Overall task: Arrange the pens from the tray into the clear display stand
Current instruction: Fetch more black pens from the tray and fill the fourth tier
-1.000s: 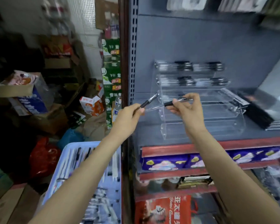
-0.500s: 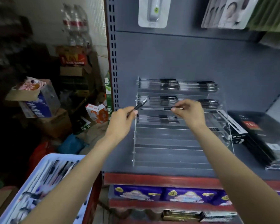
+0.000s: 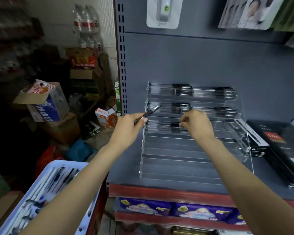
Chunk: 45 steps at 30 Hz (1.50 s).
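Pale blue plastic tray sits nearest, lower left, with loose pens lying in it, blurred. Left hand pinches one black pen between thumb and fingertips, tip angled up and right, just beside the left edge of the clear display stand. Right hand has fingers curled down on the third tier, pressed on a pen in the row there; grip detail partly hidden.

Step, as judged: seating a pen on the third tier, left-hand pen next in line. Next move calls for laying it level along that tier.

Far two tiers look full. Nearer tiers are bare, open room. Black boxes crowd the stand's right side; the shelf upright is close at left.
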### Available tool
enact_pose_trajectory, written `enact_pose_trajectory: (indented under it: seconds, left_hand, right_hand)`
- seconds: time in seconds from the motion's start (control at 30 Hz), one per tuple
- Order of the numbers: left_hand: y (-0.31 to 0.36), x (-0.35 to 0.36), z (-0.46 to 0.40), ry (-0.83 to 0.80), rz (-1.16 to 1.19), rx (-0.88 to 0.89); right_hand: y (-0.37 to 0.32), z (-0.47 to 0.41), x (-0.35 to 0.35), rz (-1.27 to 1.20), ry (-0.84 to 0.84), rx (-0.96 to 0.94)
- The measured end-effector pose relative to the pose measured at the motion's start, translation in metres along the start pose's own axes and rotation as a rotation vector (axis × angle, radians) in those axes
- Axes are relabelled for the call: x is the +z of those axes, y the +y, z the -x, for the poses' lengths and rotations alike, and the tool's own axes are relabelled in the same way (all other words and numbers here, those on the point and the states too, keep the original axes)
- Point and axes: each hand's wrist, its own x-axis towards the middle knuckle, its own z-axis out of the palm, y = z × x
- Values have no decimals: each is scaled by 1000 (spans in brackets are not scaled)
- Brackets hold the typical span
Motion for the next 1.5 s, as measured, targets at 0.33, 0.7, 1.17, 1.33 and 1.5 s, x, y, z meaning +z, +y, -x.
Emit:
enact_pose_trajectory:
  seconds: [0.33, 0.7, 1.17, 1.33, 1.5]
  left_hand:
    - [-1, -1, 4, 24, -74, 69]
    - [17, 11, 6, -58, -277, 263]
    - [-4, 13, 4, -79, 99, -130]
    - [-3, 13, 5, -72, 145, -156]
    - [-2, 15, 6, -54, 174, -183]
  right_hand:
    - [-1, 7, -1, -266, 29, -95]
    - [-10, 35, -23, -1041, -73, 24]
    - [24, 24, -17, -455, 116, 66]
    - [21, 16, -12, -303, 95, 51]
    - [25, 9, -11, -205, 19, 93]
